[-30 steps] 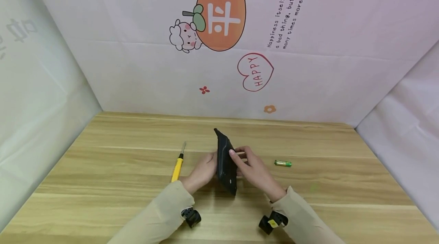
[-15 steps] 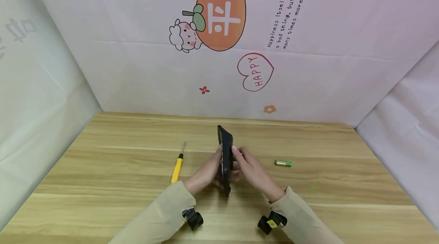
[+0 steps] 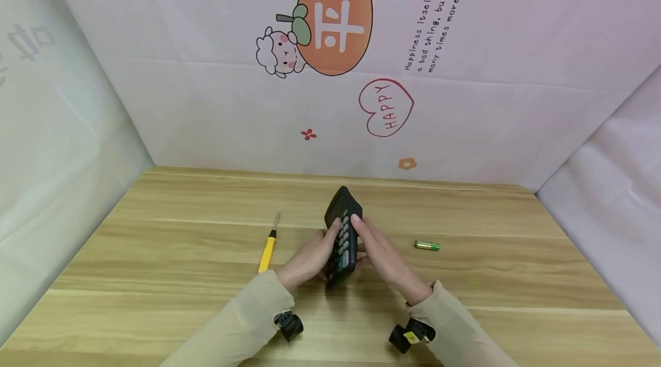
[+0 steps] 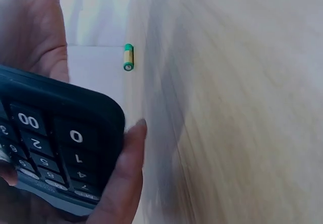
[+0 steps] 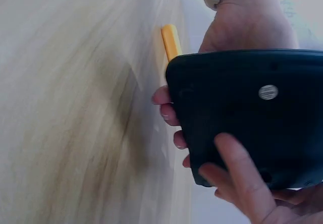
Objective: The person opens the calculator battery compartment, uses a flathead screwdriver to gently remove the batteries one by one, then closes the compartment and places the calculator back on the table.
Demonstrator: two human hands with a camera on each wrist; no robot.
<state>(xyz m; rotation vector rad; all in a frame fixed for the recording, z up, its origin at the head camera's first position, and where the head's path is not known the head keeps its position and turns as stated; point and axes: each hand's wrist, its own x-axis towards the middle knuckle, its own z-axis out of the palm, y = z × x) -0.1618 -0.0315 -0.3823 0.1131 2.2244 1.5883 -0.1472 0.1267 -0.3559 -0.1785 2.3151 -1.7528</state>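
Observation:
A black calculator [image 3: 344, 238] is held tilted above the table between both hands, its keys facing up and to the left in the head view. My left hand [image 3: 308, 257] grips it, with the thumb on the front and fingers around the edge. At the opposite side, my right hand [image 3: 384, 258] holds it with the thumb on the edge and fingers at the back. In the left wrist view, number keys [image 4: 75, 136] show clearly. The calculator's back, with a small round pale sticker [image 5: 268, 92], shows in the right wrist view.
A yellow-handled screwdriver [image 3: 267, 252] lies on the wooden table [image 3: 170, 252], left of the hands. On the right lies a green and gold battery [image 3: 426, 245]. White printed cloth [image 3: 232, 114] stands behind the table, with more at both sides.
The calculator has turned in the hands, from its back showing, through edge-on, to its key side showing. My left thumb now lies on the front. The screwdriver and battery stay put.

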